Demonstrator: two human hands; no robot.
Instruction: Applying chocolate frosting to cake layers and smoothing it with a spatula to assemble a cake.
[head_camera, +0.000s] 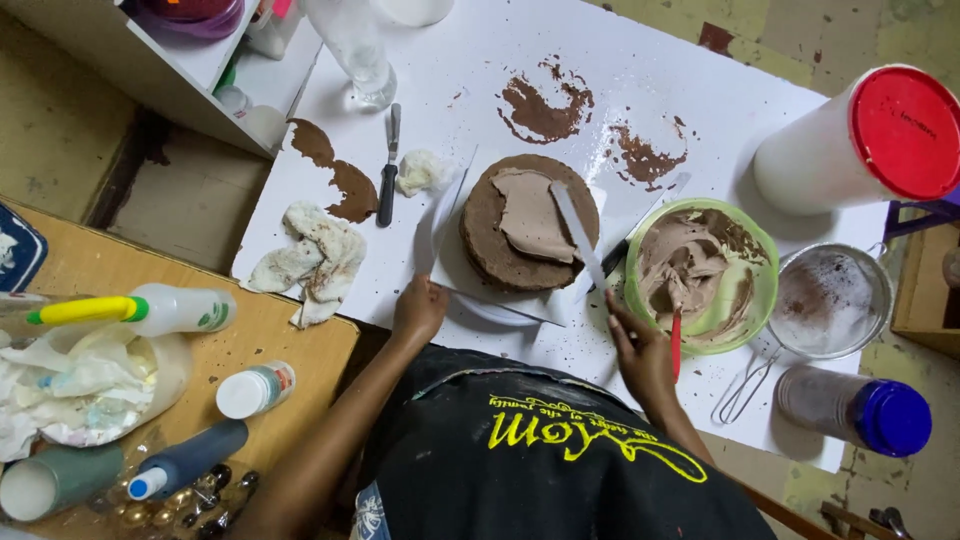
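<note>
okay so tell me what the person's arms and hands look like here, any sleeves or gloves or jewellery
Both arms are bare from the elbow down, with no sleeves showing. The left hand and right hand wear no gloves, and no rings, watch or bracelets are visible. The only clothing in view is a black apron or top with yellow lettering and some pale smudges.

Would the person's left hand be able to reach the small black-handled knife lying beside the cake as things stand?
Probably yes: the left hand rests at the cake board's edge, and only bare white tabletop lies between it and the knife.
</note>
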